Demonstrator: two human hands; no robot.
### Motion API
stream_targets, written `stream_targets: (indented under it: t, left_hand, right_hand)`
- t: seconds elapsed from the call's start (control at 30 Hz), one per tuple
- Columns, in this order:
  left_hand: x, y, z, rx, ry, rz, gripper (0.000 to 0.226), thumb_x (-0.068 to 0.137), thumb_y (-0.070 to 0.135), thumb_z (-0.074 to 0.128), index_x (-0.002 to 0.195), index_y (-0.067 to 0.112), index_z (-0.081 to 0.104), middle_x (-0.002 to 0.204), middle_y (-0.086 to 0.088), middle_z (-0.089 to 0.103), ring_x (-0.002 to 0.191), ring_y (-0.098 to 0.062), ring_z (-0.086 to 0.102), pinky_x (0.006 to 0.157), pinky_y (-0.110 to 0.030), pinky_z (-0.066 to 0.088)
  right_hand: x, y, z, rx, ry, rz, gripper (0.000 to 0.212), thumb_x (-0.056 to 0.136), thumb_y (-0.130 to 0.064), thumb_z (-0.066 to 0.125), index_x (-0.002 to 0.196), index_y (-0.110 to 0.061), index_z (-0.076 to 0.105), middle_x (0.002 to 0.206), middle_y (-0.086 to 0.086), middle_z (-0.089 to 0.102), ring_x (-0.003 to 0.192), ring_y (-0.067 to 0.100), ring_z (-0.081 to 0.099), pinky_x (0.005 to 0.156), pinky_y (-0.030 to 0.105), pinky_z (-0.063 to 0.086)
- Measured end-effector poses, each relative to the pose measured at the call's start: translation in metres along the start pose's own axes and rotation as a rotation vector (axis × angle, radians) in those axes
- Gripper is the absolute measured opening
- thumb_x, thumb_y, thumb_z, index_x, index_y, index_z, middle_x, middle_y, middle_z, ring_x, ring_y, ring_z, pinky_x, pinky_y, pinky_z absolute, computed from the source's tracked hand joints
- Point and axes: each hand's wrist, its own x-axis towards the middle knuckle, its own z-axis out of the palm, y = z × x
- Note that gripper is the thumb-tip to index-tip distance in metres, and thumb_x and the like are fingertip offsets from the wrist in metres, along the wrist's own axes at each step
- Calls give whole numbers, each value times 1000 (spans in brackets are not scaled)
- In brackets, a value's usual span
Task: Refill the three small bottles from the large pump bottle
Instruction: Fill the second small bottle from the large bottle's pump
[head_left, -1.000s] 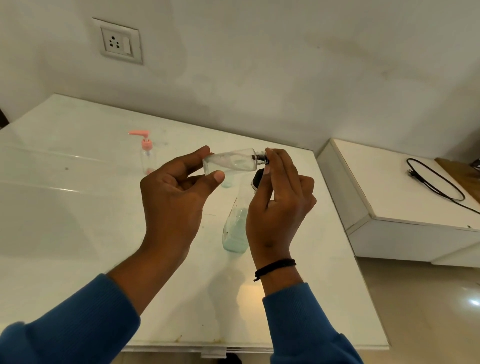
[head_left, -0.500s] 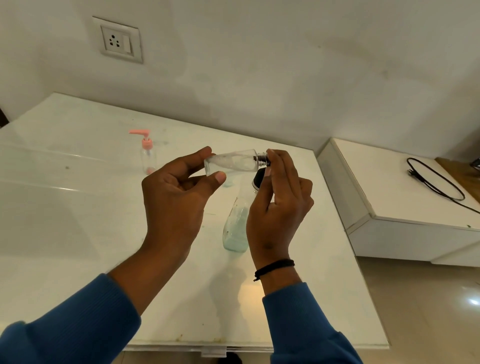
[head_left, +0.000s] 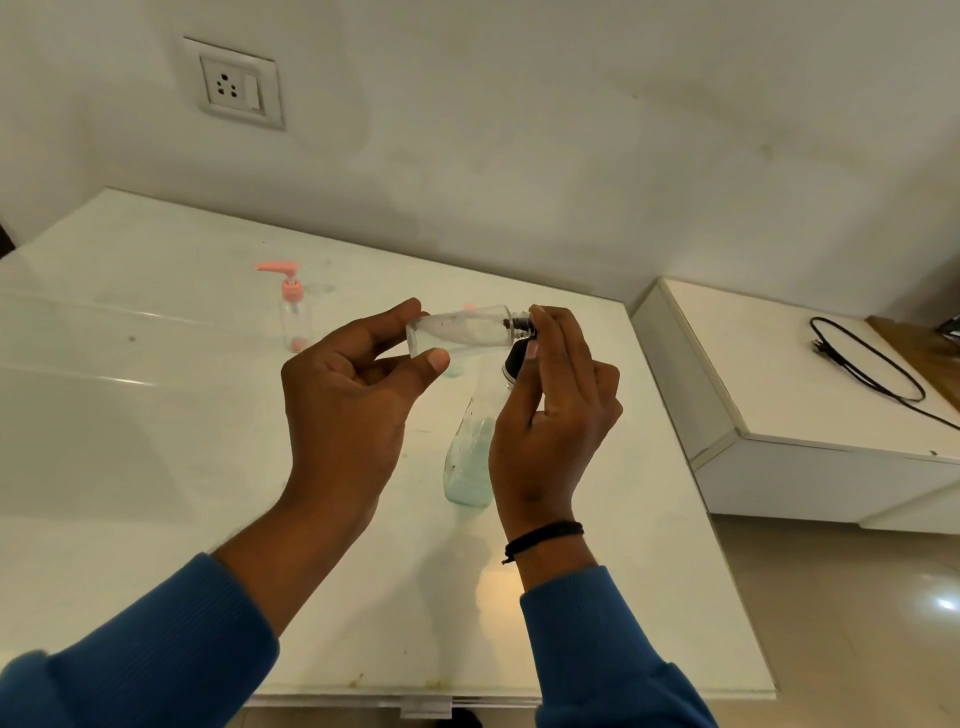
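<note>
A small clear plastic bottle (head_left: 460, 332) is held in the air above the white glossy desk (head_left: 130, 415), lying almost level, with its long axis running from left to right. Its base is gripped by the left hand (head_left: 345, 410), thumb beneath and fingers (head_left: 387, 325) curled over the top. Its dark threaded neck (head_left: 519, 325) points towards the right hand (head_left: 558, 415), whose fingertips are pinched about that neck. Whether a cap is there cannot be told.

The coming move is judged to turn on this axis: any twist by the right hand has to be made about the level line of the bottle, and the neck lies nearer that hand.

Just below and behind the right hand a large clear bottle with a black top and pale green liquid (head_left: 470, 462) is seen standing on the desk. Farther off to the left a small clear bottle with a pink pump (head_left: 295, 312) stands upright, well apart from both hands.
</note>
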Motion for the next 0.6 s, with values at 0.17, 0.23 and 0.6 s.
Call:
stream_targets:
  t: [0.17,0.23,0.6]
  left_hand:
    - [0,-1,-1,-10,12,-12,44,80,9,81,122,19,72,114,6,74,96,0,71,75,-8,53]
    - [1,0,0,3,13,-3,44,80,11,81,122,20,71,114,7,74,95,1,71,75,-7,53]
    - [1,1,-2,13,7,-18,45,80,11,81,122,21,71,114,9,74,96,0,71,85,-14,55]
  right_hand:
    - [7,-6,-1,-1,6,-10,29,101,-15,53,124,-15,71,130,-6,68,92,14,52,77,33,40]
    - [9,-7,-1,-13,12,-14,29,100,-12,55,123,-16,71,129,-7,68,92,16,53,76,34,40]
    - [5,-6,-2,-4,0,-17,29,102,-18,52,123,-15,71,130,-5,68,90,15,53,78,29,35]
